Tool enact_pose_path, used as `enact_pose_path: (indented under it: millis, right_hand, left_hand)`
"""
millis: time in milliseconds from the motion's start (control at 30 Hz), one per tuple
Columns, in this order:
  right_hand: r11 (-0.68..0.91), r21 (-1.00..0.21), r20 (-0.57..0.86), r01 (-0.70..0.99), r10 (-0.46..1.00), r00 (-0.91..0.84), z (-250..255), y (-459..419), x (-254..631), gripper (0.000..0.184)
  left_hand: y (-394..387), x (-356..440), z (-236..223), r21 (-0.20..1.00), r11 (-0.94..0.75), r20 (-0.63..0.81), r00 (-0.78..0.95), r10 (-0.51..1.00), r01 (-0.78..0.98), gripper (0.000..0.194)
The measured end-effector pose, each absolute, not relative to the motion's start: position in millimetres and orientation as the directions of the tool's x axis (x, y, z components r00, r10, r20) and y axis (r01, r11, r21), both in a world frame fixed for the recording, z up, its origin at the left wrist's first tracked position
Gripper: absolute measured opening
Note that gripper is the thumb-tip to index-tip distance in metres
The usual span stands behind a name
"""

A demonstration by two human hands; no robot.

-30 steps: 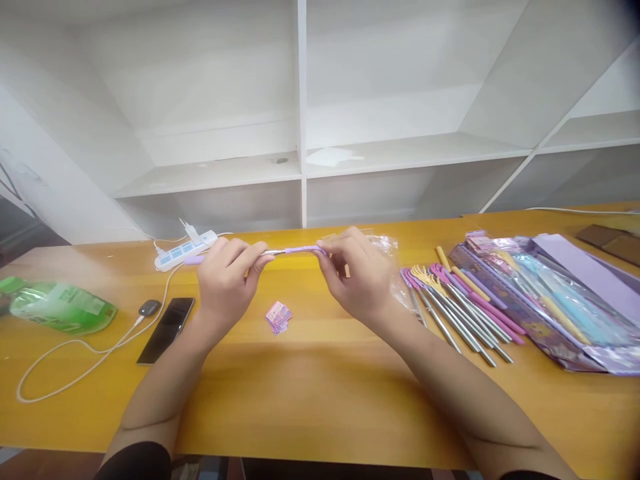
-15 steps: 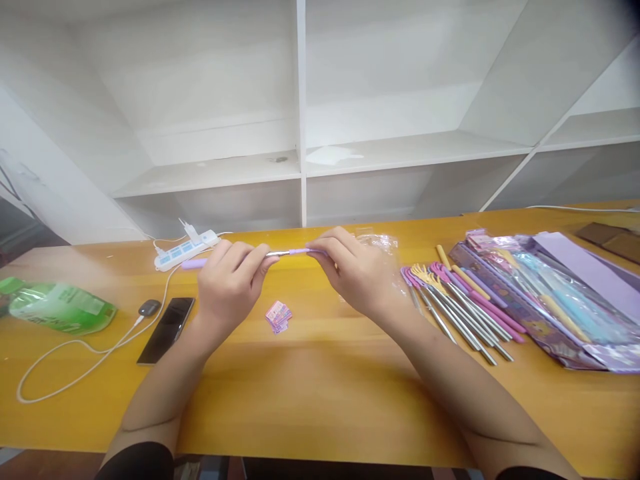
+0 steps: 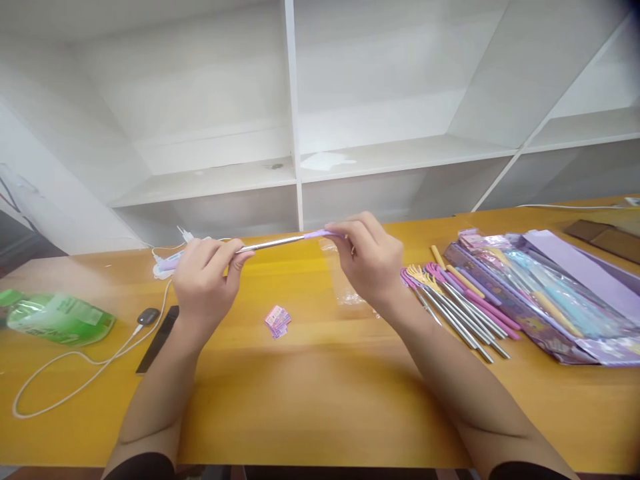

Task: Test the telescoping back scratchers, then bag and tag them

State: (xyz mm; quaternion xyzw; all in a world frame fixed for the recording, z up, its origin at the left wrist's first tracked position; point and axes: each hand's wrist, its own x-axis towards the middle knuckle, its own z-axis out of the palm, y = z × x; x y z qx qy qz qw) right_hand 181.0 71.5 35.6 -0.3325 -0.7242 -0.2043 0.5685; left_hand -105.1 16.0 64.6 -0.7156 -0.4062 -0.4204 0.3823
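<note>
Stretched between my hands above the table is a purple back scratcher (image 3: 280, 242) with a thin metal rod. My left hand (image 3: 204, 272) is closed around its handle side, and the purple handle end sticks out to the left. On the other end, my right hand (image 3: 370, 257) pinches the purple head, whose tip is hidden by the fingers. Below and between the hands lie small printed cards (image 3: 277, 321). Several more back scratcher heads with metal rods (image 3: 460, 307), in purple, yellow and pink, lie to the right, beside loose coloured handles (image 3: 493, 313).
A purple box (image 3: 540, 300) with wrapped back scratchers stands at the right. Clear plastic wrapping (image 3: 345, 283) lies under my right hand. At the left are a green bottle (image 3: 60, 317), a phone (image 3: 157, 343), a white cable (image 3: 75, 407) and a power strip (image 3: 163, 270). White shelves (image 3: 380, 160) rise behind.
My hands have moved apart, the left one leftward and the right one slightly right and up. More of the metal rod now shows between them, and the back scratcher tilts up to the right.
</note>
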Motion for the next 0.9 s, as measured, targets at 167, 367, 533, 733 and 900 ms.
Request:
enact_pose_path:
  millis: [167,367,533,733,900]
  right_hand:
    - [0.654,-0.101,0.984,0.749,0.175,-0.020,41.1,95.6,209.3,0.012]
    - [0.579,-0.007,1.000,0.815,0.002,0.006,37.5,116.2,227.5,0.016]
    - [0.530,-0.039,0.996,0.847,0.090,-0.011,36.4,119.2,229.1,0.024]
    - [0.524,-0.035,0.998,0.851,-0.028,0.059,45.9,132.1,268.8,0.022]
    - [0.479,-0.163,0.986,0.862,0.062,0.152,47.0,144.0,296.2,0.030]
  left_hand:
    - [19.1,-123.1,72.0,-0.159,-0.348,0.930,0.258,0.262,0.924,0.014]
    - [19.8,-130.1,77.6,-0.148,-0.368,0.937,0.249,0.245,0.918,0.013]
    - [26.3,-136.7,77.5,-0.155,-0.407,0.947,0.253,0.198,0.900,0.007]
    - [32.1,-161.9,84.6,-0.096,-0.420,0.963,0.191,0.190,0.902,0.009]
    - [38.4,-169.7,83.6,-0.124,-0.400,0.965,0.205,0.166,0.908,0.014]
